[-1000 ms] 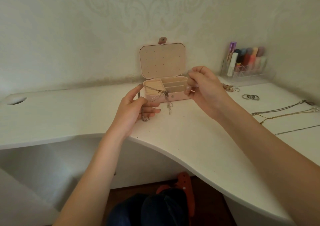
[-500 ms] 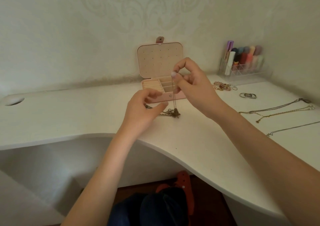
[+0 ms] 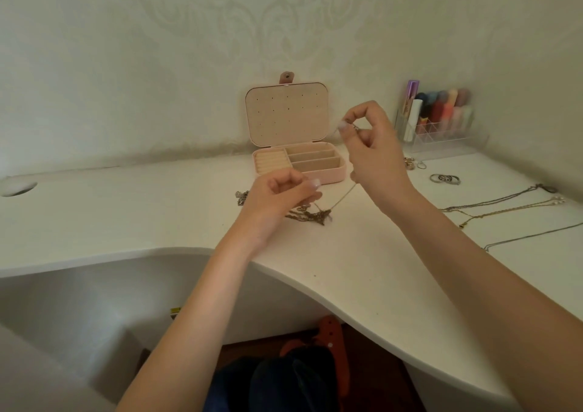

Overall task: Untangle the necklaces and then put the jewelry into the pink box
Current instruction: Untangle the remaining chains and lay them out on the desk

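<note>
The pink box (image 3: 328, 176) stands open against the wall, lid upright, its compartments showing nothing inside. In front of it a tangled clump of necklaces (image 3: 310, 215) lies on the white desk (image 3: 126, 209). My right hand (image 3: 372, 149) is raised beside the box and pinches one thin chain, which runs down to the clump. My left hand (image 3: 280, 193) hovers just left of the clump, fingers curled and pinching a strand of it. A bit of silver chain (image 3: 241, 197) shows behind my left hand.
Three untangled necklaces (image 3: 504, 209) lie stretched out at the right. Rings (image 3: 444, 179) and small earrings (image 3: 413, 163) sit near a clear organiser (image 3: 441, 127) of cosmetics at the back right. A cable hole (image 3: 17, 187) is at far left. The desk's curved edge is near my arms.
The tangle went from hanging between my hands to lying on the desk. My right hand has moved right and up, drawing one chain out; my left hand stays by the clump.
</note>
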The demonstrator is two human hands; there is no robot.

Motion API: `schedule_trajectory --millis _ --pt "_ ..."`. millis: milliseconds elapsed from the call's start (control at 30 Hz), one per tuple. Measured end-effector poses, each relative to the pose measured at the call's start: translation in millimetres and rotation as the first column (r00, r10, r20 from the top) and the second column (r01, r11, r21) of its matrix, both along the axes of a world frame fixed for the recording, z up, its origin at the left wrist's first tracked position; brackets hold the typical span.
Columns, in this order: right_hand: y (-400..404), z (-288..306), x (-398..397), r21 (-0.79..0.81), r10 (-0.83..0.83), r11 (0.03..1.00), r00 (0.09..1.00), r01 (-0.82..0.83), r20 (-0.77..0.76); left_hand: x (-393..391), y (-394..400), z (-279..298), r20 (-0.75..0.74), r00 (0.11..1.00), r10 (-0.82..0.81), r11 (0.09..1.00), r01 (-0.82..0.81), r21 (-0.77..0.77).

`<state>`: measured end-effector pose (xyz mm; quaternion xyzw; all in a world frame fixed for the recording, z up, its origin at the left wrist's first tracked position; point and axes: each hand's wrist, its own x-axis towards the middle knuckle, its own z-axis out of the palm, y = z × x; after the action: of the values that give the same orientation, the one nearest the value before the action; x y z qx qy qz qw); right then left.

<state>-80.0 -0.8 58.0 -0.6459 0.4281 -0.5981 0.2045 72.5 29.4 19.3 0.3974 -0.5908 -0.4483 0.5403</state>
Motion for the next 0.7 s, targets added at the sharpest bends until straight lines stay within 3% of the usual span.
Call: schedule_trajectory --millis 100,167,300,367,433,500,600,700 --pt "-4.2 -0.9 -9.0 -0.025 -0.036 0.999 0.999 0.035 -0.016 8.3 -6.1 -3.2 -0.068 0.996 0.052 0.998 -0.05 0.031" --pt "-4.4 -2.4 -10.0 -0.03 -0.038 0.999 0.996 0.035 -0.077 10.2 -10.8 -6.2 -0.059 0.975 0.213 0.977 -0.213 0.006" --pt "-1.9 -2.3 -9.6 -0.063 -0.073 0.996 0.986 0.064 -0.149 16.2 -17.1 -11.4 0.013 0.83 0.558 0.818 -0.548 -0.173" --pt "-1.9 -0.8 -11.9 -0.091 -0.135 0.988 0.978 0.122 -0.157 19.8 -18.0 -11.9 -0.061 0.758 0.649 0.749 -0.651 -0.123" --pt "-3.7 -0.4 -15.3 -0.096 -0.177 0.981 0.977 0.166 -0.117 21.8 -18.4 -9.8 -0.18 0.759 0.626 0.777 -0.627 0.055" --pt "-6.5 -1.8 -18.2 -0.091 -0.201 0.977 0.977 0.194 -0.075 23.4 -18.9 -8.0 -0.206 0.802 0.561 0.827 -0.536 0.168" --pt "-11.7 -5.8 -23.1 -0.053 -0.282 0.959 0.958 0.28 -0.044 23.3 -18.0 -5.9 -0.19 0.85 0.491 0.868 -0.458 0.194" --pt "-16.7 -9.6 -30.1 -0.019 -0.355 0.935 0.935 0.355 0.008 22.3 -16.8 -7.2 -0.134 0.831 0.539 0.839 -0.516 0.173"
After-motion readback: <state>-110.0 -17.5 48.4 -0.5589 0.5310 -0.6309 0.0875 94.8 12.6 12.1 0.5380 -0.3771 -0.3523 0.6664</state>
